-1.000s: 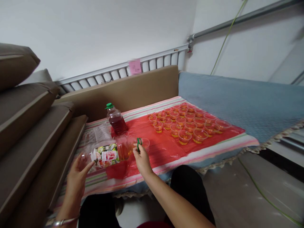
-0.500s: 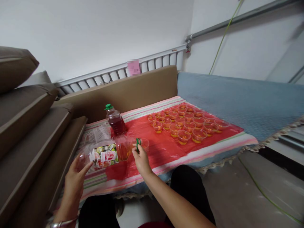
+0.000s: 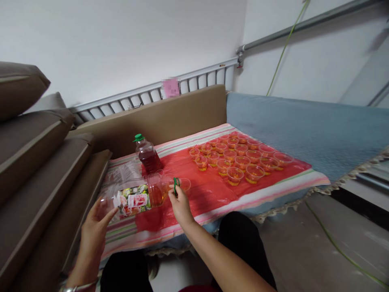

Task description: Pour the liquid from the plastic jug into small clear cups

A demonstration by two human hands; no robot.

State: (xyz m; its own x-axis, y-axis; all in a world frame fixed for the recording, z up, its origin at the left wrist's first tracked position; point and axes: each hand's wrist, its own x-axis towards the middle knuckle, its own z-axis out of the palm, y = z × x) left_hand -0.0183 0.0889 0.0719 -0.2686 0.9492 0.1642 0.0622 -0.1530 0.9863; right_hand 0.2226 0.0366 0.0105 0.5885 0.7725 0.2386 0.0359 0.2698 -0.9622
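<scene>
A large clear bottle (image 3: 156, 194) with a fruit label lies tilted nearly level, amber liquid toward its neck. My left hand (image 3: 99, 217) grips its base end. My right hand (image 3: 180, 200) closes on the green ring at the neck. Beside the neck is a clear cup (image 3: 184, 185), partly hidden by the bottle and hand. Several clear cups (image 3: 235, 175) with yellow liquid stand in rows on the red plastic sheet (image 3: 209, 190). Behind the held bottle stands another bottle (image 3: 149, 156) of dark red liquid with a green cap.
Clear plastic packaging (image 3: 126, 172) lies left of the dark red bottle. Brown cushions (image 3: 39, 162) are stacked at the left. A brown backrest (image 3: 188, 111) runs behind the striped cloth (image 3: 313, 177); a blue covered backrest (image 3: 282, 121) is at the right.
The held bottle has shifted very slightly, and the amber liquid in it sits a little differently near the shoulder. Both hands keep their grips.
</scene>
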